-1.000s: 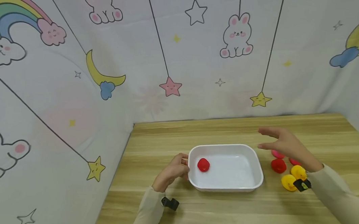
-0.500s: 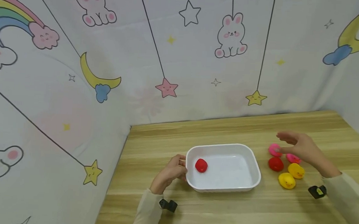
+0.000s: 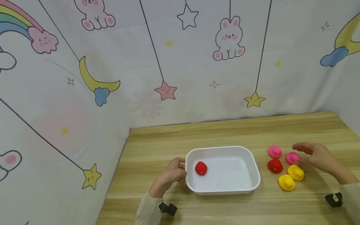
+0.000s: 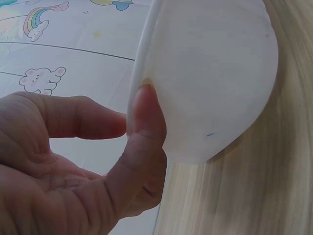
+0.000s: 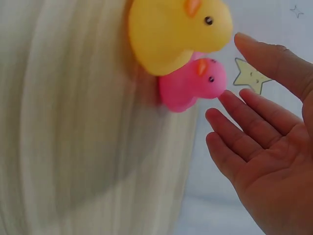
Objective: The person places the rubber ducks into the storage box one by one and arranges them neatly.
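Observation:
My left hand (image 3: 172,175) pinches the left side of a white plastic tray (image 3: 221,191); in the left wrist view the tray wall (image 4: 220,73) lies against its fingers. A red rubber duck (image 3: 200,168) sits inside the tray near that end. My right hand (image 3: 324,160) hovers with spread fingers beside a pink rubber duck (image 3: 292,158), holding nothing. In the right wrist view the thumb and fingers of the right hand (image 5: 269,132) stand apart near the pink duck (image 5: 186,88), with a yellow duck (image 5: 176,29) closer to the camera.
Around the pink duck stand another pink duck (image 3: 274,151), a red duck (image 3: 275,166) and two yellow ducks, one at the back (image 3: 295,173) and one in front (image 3: 286,183). The wooden table (image 3: 217,216) meets a patterned cloth backdrop (image 3: 194,69) behind and at the left.
My right hand has moved right from near the tray's far right corner, past the farther-left pink duck, to beside the right-hand one. The left hand stays on the tray.

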The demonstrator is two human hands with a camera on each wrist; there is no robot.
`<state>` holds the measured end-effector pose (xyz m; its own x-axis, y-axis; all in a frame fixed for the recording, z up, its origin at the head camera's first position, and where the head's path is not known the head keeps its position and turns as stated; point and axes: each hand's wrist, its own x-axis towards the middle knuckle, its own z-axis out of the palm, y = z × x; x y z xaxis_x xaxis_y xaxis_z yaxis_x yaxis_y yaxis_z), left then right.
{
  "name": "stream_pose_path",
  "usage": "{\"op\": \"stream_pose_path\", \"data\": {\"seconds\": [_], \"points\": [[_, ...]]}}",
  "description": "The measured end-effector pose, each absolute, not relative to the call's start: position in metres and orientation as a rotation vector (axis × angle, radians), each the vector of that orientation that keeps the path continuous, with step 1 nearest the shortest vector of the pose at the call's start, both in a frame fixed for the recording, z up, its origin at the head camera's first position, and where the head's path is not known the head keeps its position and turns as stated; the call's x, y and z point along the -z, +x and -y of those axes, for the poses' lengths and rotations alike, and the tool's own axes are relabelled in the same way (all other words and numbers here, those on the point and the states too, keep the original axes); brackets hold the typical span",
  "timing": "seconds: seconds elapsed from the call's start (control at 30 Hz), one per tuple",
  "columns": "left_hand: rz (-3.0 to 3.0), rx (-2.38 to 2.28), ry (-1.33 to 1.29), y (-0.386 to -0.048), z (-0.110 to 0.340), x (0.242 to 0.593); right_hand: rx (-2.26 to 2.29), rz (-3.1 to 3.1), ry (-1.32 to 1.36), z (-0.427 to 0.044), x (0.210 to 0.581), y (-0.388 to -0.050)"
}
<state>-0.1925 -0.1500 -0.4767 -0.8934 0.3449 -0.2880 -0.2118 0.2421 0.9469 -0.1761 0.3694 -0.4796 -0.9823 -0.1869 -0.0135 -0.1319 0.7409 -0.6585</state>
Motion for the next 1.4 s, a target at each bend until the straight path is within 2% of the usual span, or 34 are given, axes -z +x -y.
{"op": "stream_pose_path", "data": {"seconds": [0.33, 0.9, 1.13, 1.4], "points": [[-2.049, -1.720, 0.167, -0.190, 0.148, 0.481, 1.016, -2.839, -0.281, -0.383, 0.499, -0.173], [-2.026, -1.732, 0.150, -0.179, 0.143, 0.493, 0.959, -2.903, -0.091, -0.393, 0.531, -0.154], [-2.061, -1.761, 0.160, -0.185, 0.146, 0.488, 0.985, -2.868, -0.044, -0.389, 0.522, -0.173], [-2.089, -1.779, 0.139, -0.193, 0.152, 0.481, 0.830, -3.010, -0.181, -0.380, 0.513, -0.198]]}}
